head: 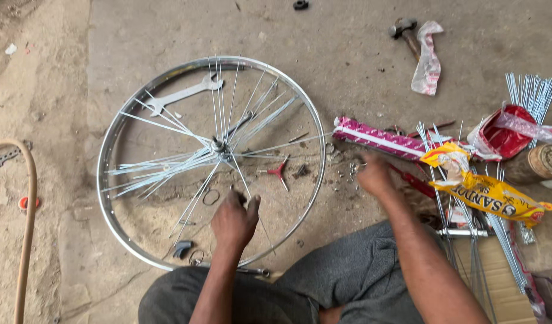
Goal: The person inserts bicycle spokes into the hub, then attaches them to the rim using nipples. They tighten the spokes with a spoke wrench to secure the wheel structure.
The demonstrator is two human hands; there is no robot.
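Wheel rim (111, 150), hammer (406, 31), wrench (183, 94) on concrete floor (348, 72)

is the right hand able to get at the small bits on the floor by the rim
Probably yes. The right hand is already right over the scattered small bits just outside the rim, and nothing lies between them; the pink packet sits just beyond. The hand is blurred, so contact is unclear.

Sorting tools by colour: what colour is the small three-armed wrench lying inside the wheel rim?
Red at the centre, with metal arms: the three-armed wrench, seen in the head view.
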